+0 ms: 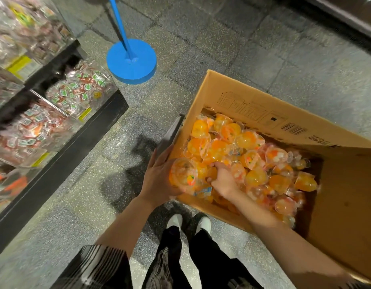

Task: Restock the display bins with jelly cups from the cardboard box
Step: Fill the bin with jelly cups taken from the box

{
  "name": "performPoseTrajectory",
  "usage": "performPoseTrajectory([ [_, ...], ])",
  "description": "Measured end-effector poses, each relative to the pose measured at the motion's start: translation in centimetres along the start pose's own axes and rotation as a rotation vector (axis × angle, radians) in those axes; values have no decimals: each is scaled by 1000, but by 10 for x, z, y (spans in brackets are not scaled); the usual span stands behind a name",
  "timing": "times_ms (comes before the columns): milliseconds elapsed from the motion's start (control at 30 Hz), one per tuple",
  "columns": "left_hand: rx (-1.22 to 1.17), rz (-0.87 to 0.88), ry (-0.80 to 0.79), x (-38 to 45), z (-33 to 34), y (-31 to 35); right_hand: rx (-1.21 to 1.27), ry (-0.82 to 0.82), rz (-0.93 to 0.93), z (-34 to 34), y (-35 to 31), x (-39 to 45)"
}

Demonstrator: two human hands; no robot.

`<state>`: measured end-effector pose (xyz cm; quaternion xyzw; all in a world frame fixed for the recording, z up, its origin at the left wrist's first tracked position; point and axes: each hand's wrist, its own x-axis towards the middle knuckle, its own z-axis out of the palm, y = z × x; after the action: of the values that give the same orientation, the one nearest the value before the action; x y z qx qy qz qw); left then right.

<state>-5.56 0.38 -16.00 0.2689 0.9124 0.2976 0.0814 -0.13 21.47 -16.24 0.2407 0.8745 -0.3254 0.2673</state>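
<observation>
My left hand (159, 180) cradles jelly cups (183, 173) at the box's (253, 105) near-left corner, right hand (222, 180) gripping more beside it; bins (76, 88) lie far left.

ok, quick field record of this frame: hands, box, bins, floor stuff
left hand: cradles jelly cups at the box's near corner
right hand: reaching into the cups, fingers curled among them
cardboard box: open, on floor, full of orange cups
display bins: left, stocked with wrapped snacks
blue stand base: on floor, beyond the box
</observation>
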Motion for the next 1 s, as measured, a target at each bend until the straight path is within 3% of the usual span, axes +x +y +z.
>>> performPoseTrajectory([
  [100, -41, 24, 31, 0, 0, -1, -76, -21, -18, 21, 2, 15],
  [233, -96, 10, 79, 1, -4, 5, -174, 134, -20, 37, -2, 24],
  [367, -67, -41, 26, -2, -4, 6, -44, 155, 42, 36, 3, 16],
  [433, -48, -13, -3, -3, -3, 4, 122, 153, 66, 26, 13, 4],
  [500, 21, -14, -2, -2, -5, 4, 446, 134, 134, 11, 22, -17],
  [600, 73, -121, -12, -1, -10, 23, 821, 101, 203, -11, 35, -60],
  [667, -102, -225, -13, -3, -3, 38, 949, 135, 200, -26, 44, -89],
  [733, -475, -331, -93, 5, -4, 74, 1045, 182, 148, -40, 50, -119],
  [900, -851, -107, -206, 12, -10, 186, 1228, 385, -87, -75, 63, -194],
  [1000, -952, -61, -276, 1, 8, 243, 1313, 546, -106, -95, 78, -243],
])
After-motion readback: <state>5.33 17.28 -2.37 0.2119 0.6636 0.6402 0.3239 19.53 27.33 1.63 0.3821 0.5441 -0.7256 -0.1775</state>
